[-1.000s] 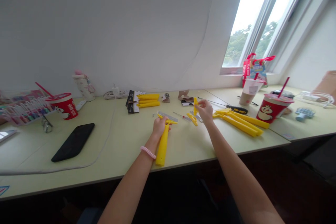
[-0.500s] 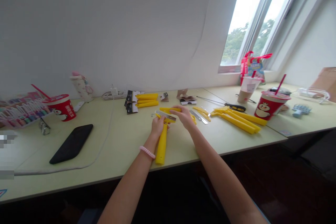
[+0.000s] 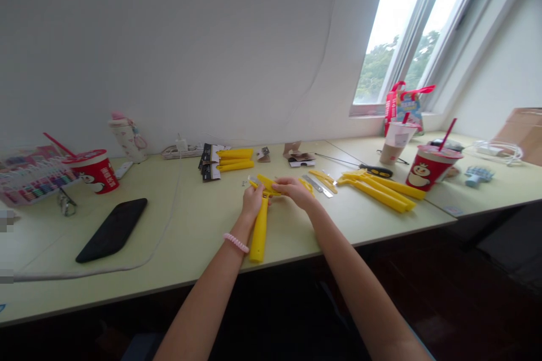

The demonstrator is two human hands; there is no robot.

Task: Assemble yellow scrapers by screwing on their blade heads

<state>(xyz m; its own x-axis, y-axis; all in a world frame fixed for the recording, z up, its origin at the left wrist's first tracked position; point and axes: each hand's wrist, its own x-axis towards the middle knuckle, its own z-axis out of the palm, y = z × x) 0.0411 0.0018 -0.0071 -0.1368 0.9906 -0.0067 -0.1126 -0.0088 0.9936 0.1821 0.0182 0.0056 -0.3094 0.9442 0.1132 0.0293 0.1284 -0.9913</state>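
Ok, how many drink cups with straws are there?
3. One red cup is on the left of the table; another red cup is on the right; a white-and-brown cup stands just behind that one. The bag could hide more.

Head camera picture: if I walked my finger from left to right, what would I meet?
Red cup, white bottle, power strip, left hand, right hand, loose yellow handles, second red cup, pale blue thing, brown box.

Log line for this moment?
left hand: holds yellow tool; right hand: holds yellow strip at tool's top; phone: on table
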